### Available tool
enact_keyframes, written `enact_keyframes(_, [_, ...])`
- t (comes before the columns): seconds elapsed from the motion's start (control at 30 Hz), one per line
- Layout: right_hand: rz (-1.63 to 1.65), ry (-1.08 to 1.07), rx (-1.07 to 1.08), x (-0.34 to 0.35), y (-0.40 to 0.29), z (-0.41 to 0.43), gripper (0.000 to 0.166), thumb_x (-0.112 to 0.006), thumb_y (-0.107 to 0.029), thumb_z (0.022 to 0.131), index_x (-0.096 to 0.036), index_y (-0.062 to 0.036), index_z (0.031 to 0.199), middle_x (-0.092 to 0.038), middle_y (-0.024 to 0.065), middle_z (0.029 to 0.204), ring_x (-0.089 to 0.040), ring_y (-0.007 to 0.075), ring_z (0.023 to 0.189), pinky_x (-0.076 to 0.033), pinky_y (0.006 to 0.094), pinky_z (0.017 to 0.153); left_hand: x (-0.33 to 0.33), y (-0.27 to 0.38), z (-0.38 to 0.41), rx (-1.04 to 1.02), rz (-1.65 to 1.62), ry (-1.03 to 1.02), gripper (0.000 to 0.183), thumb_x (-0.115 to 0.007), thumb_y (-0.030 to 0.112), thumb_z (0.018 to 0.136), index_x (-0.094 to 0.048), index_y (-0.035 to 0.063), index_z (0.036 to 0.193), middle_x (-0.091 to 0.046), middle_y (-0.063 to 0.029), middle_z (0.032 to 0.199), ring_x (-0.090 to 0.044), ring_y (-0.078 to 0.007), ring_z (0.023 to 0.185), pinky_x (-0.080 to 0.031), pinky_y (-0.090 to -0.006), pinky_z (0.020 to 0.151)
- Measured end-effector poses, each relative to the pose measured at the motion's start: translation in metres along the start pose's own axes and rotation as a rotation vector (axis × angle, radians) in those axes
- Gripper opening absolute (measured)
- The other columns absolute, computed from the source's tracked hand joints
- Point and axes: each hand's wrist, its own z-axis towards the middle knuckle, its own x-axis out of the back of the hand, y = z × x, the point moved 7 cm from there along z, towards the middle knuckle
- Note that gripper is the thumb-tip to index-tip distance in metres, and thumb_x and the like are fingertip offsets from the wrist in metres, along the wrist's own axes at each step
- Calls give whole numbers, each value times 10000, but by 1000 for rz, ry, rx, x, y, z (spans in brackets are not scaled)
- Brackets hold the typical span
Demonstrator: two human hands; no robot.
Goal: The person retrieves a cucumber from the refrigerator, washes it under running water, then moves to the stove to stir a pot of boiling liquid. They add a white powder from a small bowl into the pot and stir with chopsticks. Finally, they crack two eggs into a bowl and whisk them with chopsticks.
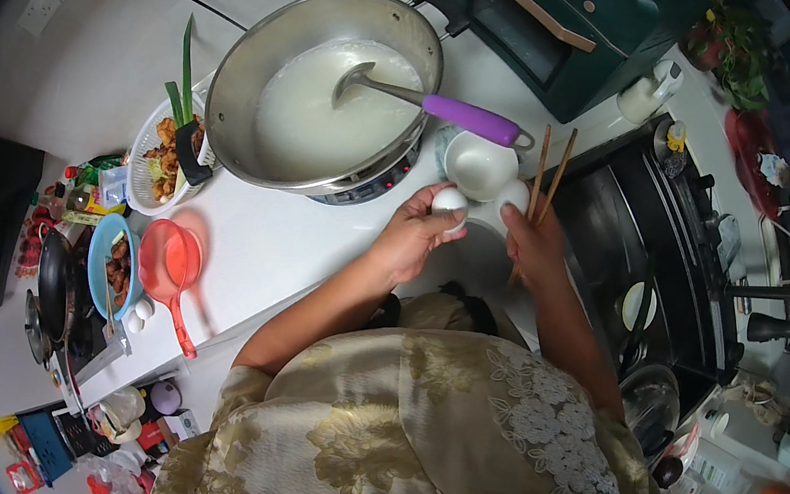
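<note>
My left hand [416, 231] holds a white egg [449, 205] at the near side of a white bowl [480, 166]. Beside it, my right hand [535, 244] grips another white egg [514, 195] together with a pair of wooden chopsticks [555, 171], which point away from me. Beyond my hands stands a large steel pot [244, 82] of whitish liquid on an electric cooker [366, 182]. A ladle or turner with a purple handle [470, 119] rests with its head in the liquid and its handle over the pot's rim, above the bowl.
Left on the white counter are a white basket of fried food [140, 173], a red plastic ladle [169, 264], a blue bowl [97, 262] and eggs [139, 313]. A green oven [546, 33] stands behind; a dark sink [598, 200] with a black faucet [781, 328] is at right.
</note>
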Motion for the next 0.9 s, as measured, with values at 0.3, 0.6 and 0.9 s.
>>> enact_keyframes(0.3, [12,-78,24,5,1,39,405,-676,-181,813,-516,-57,1163,-573,-4,821,-467,34,569,-367,180,431,-11,4,37,-292,238,202,511,-697,84,802,-448,3,1241,-585,-43,1012,-537,-100,895,-452,-236,800])
enact_keyframes(0.6, [-49,-38,74,5,13,68,394,-677,-188,813,-526,-73,1158,-579,-12,797,-463,42,553,-374,189,434,-16,11,67,-495,356,208,417,-679,58,805,-521,34,1191,-616,-35,1005,-564,-94,861,-458,-235,774])
enact_keyframes(0.9, [-79,-75,69,0,1,80,402,-682,-220,815,-524,-70,1153,-556,-4,743,-455,45,527,-372,196,418,-11,11,74,-521,311,285,447,-672,71,817,-493,24,1224,-625,-37,1001,-568,-84,832,-459,-221,749])
